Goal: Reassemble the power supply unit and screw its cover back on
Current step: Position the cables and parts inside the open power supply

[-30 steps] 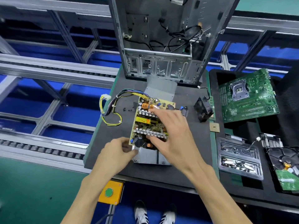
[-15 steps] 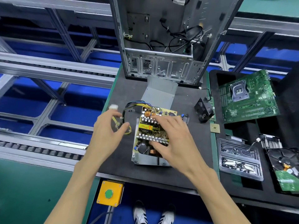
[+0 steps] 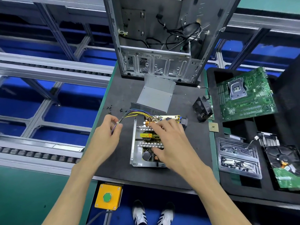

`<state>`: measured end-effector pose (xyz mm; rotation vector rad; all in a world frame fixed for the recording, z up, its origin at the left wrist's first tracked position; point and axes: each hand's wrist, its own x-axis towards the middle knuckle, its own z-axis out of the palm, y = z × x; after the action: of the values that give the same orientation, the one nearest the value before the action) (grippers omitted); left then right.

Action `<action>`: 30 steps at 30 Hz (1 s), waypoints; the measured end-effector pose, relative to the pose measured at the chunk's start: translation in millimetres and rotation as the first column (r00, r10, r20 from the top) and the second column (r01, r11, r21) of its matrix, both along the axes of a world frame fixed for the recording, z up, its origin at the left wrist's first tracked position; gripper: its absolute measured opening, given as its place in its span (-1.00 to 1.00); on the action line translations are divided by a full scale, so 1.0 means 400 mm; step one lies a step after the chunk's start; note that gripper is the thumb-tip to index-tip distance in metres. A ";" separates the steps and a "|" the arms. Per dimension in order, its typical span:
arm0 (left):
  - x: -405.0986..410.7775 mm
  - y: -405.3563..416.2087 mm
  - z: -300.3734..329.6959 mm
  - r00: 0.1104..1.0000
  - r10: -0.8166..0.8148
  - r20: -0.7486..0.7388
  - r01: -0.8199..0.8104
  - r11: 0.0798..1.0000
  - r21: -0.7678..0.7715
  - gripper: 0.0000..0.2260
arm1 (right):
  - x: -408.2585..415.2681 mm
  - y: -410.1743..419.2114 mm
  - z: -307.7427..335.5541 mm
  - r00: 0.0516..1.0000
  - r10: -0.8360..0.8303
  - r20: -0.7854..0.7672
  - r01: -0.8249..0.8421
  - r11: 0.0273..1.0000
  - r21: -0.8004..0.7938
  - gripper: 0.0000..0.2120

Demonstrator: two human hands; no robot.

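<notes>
The power supply's circuit board (image 3: 146,135), yellow-green with heat sinks and a copper coil, lies inside its open metal base (image 3: 134,143) on the dark mat. My right hand (image 3: 168,143) rests on the board with fingers spread, covering its right half. My left hand (image 3: 105,135) grips the bundle of coloured wires (image 3: 134,112) that runs from the board's far-left corner. The grey bent cover (image 3: 155,95) lies behind the base, towards the computer case. Several small black screws (image 3: 110,108) are scattered on the mat at the far left.
An open computer case (image 3: 155,46) stands at the back. A black fan (image 3: 203,108) and a CPU chip (image 3: 213,127) lie right of the base. A foam tray holds a motherboard (image 3: 246,95), a plastic screw tray (image 3: 238,158) and a hard drive (image 3: 284,164). A yellow button box (image 3: 108,196) hangs below the table's front edge.
The board has dropped flat into the metal base. My left hand left the base's near corner, took hold of the wire bundle and pulled it out to the left. My right hand stayed on the board.
</notes>
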<state>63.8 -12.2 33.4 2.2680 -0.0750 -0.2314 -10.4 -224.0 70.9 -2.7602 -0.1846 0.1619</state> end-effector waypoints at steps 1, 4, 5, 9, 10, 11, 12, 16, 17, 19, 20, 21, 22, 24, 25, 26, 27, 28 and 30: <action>0.001 0.002 -0.001 1.000 0.005 0.002 -0.005 1.000 0.011 -0.95 | 0.004 0.005 -0.002 1.000 0.005 -0.004 -0.005 1.000 -0.002 -0.35; 0.004 0.010 -0.003 1.000 0.029 0.003 -0.029 0.999 0.030 -0.95 | 0.022 0.018 -0.010 0.999 0.031 -0.025 -0.032 0.999 -0.028 -0.36; 0.005 0.014 -0.004 0.999 0.041 -0.001 -0.041 0.999 0.028 -0.95 | 0.027 0.022 -0.012 0.999 0.038 -0.034 -0.040 0.999 -0.033 -0.37; 0.009 0.028 -0.008 0.998 0.066 -0.016 -0.065 0.998 0.009 -0.98 | 0.034 0.039 -0.025 0.998 0.043 -0.044 -0.043 0.999 -0.013 -0.35; 0.010 0.032 -0.008 0.997 0.068 -0.021 -0.067 0.998 0.005 -0.98 | 0.035 0.041 -0.028 0.998 0.043 -0.044 -0.044 0.999 -0.010 -0.35; 0.011 0.034 -0.010 0.997 0.066 -0.024 -0.066 0.998 0.002 -0.97 | 0.036 0.042 -0.031 0.998 0.046 -0.046 -0.046 0.999 -0.014 -0.34; 0.010 0.036 -0.011 0.998 0.063 -0.027 -0.063 0.998 0.001 -0.94 | 0.037 0.042 -0.034 0.998 0.048 -0.047 -0.049 0.999 -0.020 -0.34; 0.011 0.034 -0.016 0.998 0.058 -0.034 -0.057 0.998 0.009 -0.95 | 0.047 0.035 -0.048 0.997 0.050 -0.058 -0.051 0.999 -0.017 -0.32; 0.011 0.033 -0.018 0.998 0.056 -0.041 -0.055 0.998 0.008 -0.95 | 0.050 0.032 -0.053 0.997 0.051 -0.061 -0.052 0.998 -0.019 -0.33; 0.009 0.031 -0.019 0.997 0.046 -0.055 -0.045 0.999 0.008 -0.95 | 0.052 0.027 -0.066 0.996 0.050 -0.076 -0.052 0.998 -0.019 -0.33; 0.008 0.030 -0.019 0.997 0.042 -0.058 -0.041 0.999 0.006 -0.96 | 0.052 0.026 -0.073 0.995 0.048 -0.084 -0.050 0.999 -0.016 -0.31; 0.007 0.029 -0.019 0.998 0.040 -0.057 -0.039 0.999 0.004 -0.96 | 0.051 0.027 -0.080 0.995 0.045 -0.088 -0.046 0.999 -0.013 -0.30; 0.006 0.028 -0.018 0.998 0.038 -0.053 -0.038 0.999 0.004 -0.97 | 0.049 0.028 -0.088 0.995 0.040 -0.088 -0.042 0.999 -0.011 -0.30; 0.009 0.026 -0.015 0.999 0.034 -0.042 -0.034 0.999 0.013 -0.97 | 0.045 0.032 -0.101 0.996 0.031 -0.081 -0.031 0.999 -0.006 -0.30; 0.011 0.025 -0.014 0.999 0.035 -0.038 -0.035 0.999 0.016 -0.97 | 0.043 0.034 -0.106 0.997 0.027 -0.076 -0.027 1.000 -0.004 -0.31; 0.013 0.023 -0.012 0.999 0.039 -0.035 -0.038 0.999 0.015 -0.96 | 0.042 0.035 -0.110 0.997 0.026 -0.072 -0.026 1.000 -0.003 -0.31; 0.013 0.021 -0.011 0.999 0.042 -0.031 -0.041 0.999 0.013 -0.96 | 0.041 0.035 -0.114 0.997 0.026 -0.069 -0.026 1.000 -0.003 -0.31; 0.013 0.019 -0.010 0.999 0.044 -0.028 -0.044 0.999 0.012 -0.95 | 0.040 0.036 -0.116 0.998 0.024 -0.066 -0.024 1.000 -0.001 -0.31; 0.010 0.015 -0.009 0.998 0.052 -0.018 -0.052 0.999 0.010 -0.94 | 0.038 0.035 -0.120 0.998 0.015 -0.062 -0.015 1.000 0.012 -0.31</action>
<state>67.8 -6.2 29.9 2.2742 -0.0050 -0.2257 4.9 -209.8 22.9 -2.7385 -0.1895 0.2491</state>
